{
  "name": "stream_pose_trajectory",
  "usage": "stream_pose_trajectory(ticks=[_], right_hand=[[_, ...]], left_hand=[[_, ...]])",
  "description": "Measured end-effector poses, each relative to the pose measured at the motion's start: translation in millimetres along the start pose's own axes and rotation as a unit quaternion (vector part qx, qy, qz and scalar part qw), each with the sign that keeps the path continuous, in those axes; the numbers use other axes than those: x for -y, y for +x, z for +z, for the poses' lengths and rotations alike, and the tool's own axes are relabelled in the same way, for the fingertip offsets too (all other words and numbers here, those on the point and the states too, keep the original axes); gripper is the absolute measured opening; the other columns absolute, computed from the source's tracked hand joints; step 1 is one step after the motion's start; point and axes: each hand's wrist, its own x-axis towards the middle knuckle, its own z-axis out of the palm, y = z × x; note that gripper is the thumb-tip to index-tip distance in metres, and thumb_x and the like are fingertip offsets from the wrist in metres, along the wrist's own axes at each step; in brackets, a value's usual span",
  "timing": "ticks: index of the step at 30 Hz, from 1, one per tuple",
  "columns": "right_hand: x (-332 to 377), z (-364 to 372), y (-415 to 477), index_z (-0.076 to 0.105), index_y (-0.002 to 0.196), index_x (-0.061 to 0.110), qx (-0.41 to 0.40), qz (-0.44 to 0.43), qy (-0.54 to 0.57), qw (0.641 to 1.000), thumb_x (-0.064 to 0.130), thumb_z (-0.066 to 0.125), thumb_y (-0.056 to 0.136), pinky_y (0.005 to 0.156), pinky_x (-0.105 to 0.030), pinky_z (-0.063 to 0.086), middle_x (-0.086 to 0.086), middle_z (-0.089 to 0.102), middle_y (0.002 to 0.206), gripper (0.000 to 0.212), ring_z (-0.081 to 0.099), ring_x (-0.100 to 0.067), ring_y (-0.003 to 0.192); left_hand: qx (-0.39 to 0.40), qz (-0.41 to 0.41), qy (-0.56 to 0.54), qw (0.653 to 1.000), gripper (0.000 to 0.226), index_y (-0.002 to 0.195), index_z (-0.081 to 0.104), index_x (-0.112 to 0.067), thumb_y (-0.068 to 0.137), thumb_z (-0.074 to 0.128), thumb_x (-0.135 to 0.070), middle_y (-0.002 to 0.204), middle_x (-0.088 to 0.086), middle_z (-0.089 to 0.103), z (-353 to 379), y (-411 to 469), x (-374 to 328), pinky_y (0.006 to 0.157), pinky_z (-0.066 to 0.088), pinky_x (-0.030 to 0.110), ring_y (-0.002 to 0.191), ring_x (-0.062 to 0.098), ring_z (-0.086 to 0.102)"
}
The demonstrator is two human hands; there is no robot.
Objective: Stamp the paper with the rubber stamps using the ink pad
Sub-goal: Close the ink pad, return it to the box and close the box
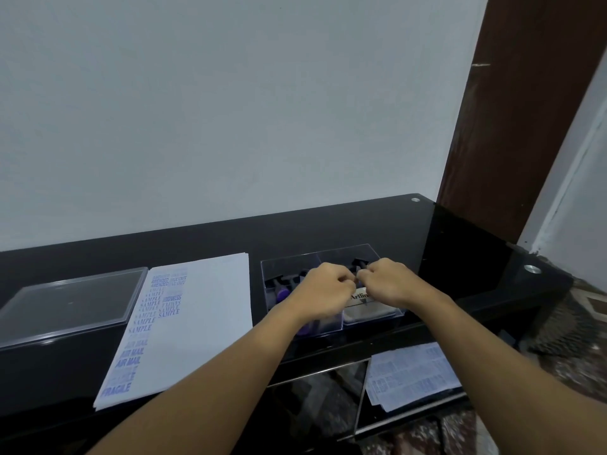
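two hands meet above the clear box at the right of the black table. the left hand and the right hand both have their fingers curled inward, fingertips almost touching one another. whether they pinch something small between them or grip nothing cannot be told, since the fingers hide that spot. the rubber stamps stand in the box's left compartment, dark handles up and purple bodies below, partly hidden by the left wrist. the ink pad (a flat case with a printed label) lies in the right compartment, under the right hand. the paper, a thin stack, lies just left of the box, its left part bearing columns of blue imprints; a clear lid rests beyond it. handling, as judged: each stamp is light and rigid, best taken by its upright handle with the rubber face left untouched. the ink pad is flat and light — likely to slide on the glossy table unless steadied at its edges. the paper is limp and may shift under a lifted stamp.
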Motion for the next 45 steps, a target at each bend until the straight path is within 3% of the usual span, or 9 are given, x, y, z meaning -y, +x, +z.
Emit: stream_pose_trajectory(ticks=[6,10,15,19,27,32,36,38,45], right_hand=[[19,4,-5,0.059,0.067,0.007,-0.057,-0.007,0.028,0.998,0.022,0.049,0.095,0.055,-0.029,0.040,-0.011,0.069,0.077,0.034,0.056,-0.021,0.066],[49,13,-4,0.064,0.084,-0.008,-0.056,-0.035,0.060,0.996,0.018,0.049,0.090,0.054,-0.030,0.042,-0.017,0.071,0.079,0.031,0.051,-0.018,0.062],[107,38,-5,0.063,0.099,-0.011,-0.034,-0.080,0.103,0.991,0.018,0.050,0.091,0.068,-0.046,0.057,-0.020,0.072,0.091,0.033,0.059,-0.027,0.066],[154,66,-5,0.065,0.091,-0.005,0.013,-0.087,0.147,0.985,0.018,0.050,0.093,0.059,-0.031,0.048,-0.017,0.073,0.090,0.028,0.061,-0.015,0.065],[243,133,-12,0.067,0.105,0.008,0.087,-0.138,0.171,0.972,0.017,0.050,0.099,0.067,-0.027,0.053,-0.007,0.070,0.099,0.020,0.068,-0.019,0.084],[276,172,-9,0.067,0.105,0.000,0.102,-0.153,0.157,0.970,0.013,0.051,0.098,0.069,-0.031,0.054,-0.014,0.071,0.100,0.023,0.071,-0.023,0.085],[295,195,2,0.065,0.109,-0.008,0.102,-0.142,0.148,0.973,0.013,0.050,0.097,0.079,-0.046,0.060,-0.022,0.069,0.104,0.028,0.068,-0.021,0.078],[304,205,10,0.065,0.109,-0.007,0.109,-0.127,0.152,0.974,0.012,0.050,0.096,0.078,-0.041,0.060,-0.020,0.069,0.102,0.028,0.068,-0.020,0.078],[321,237,46,0.061,0.107,0.000,0.136,-0.056,0.188,0.971,0.013,0.051,0.093,0.076,-0.037,0.059,-0.012,0.064,0.100,0.022,0.066,-0.024,0.083]], left_hand=[[-0.059,-0.008,-0.013,0.998,0.027,0.107,0.072,-0.020,0.097,0.047,-0.016,0.092,-0.014,0.065,-40,-19,10,0.062,0.044,0.018,0.074,0.000,0.060],[-0.113,-0.033,-0.019,0.993,0.022,0.108,0.069,-0.019,0.098,0.048,-0.018,0.104,-0.010,0.066,-77,-39,28,0.074,0.047,0.018,0.095,0.007,0.064],[-0.177,-0.076,-0.018,0.981,0.030,0.128,0.059,-0.020,0.100,0.051,-0.022,0.122,-0.006,0.060,-126,-68,64,0.084,0.042,0.025,0.108,0.011,0.056],[-0.219,-0.117,-0.013,0.969,0.037,0.137,0.053,-0.018,0.100,0.051,-0.023,0.136,-0.001,0.056,-163,-96,97,0.091,0.040,0.029,0.120,0.016,0.053],[-0.295,-0.210,-0.024,0.932,0.034,0.131,0.058,-0.020,0.098,0.053,-0.026,0.130,-0.006,0.058,-233,-159,167,0.096,0.043,0.034,0.115,0.014,0.054],[-0.321,-0.233,-0.044,0.917,0.017,0.110,0.064,-0.019,0.097,0.054,-0.023,0.110,-0.006,0.063,-258,-190,211,0.079,0.046,0.033,0.103,0.016,0.061],[-0.356,-0.257,-0.061,0.896,0.010,0.092,0.066,-0.017,0.093,0.057,-0.020,0.091,-0.002,0.065,-272,-200,246,0.069,0.042,0.031,0.081,0.016,0.058],[-0.369,-0.277,-0.071,0.884,0.012,0.086,0.065,-0.011,0.092,0.057,-0.018,0.083,0.000,0.062,-279,-201,263,0.064,0.039,0.030,0.071,0.017,0.052],[-0.413,-0.334,-0.070,0.845,0.015,0.089,0.065,-0.010,0.092,0.055,-0.020,0.089,0.000,0.065,-298,-198,315,0.071,0.043,0.033,0.074,0.016,0.055]])
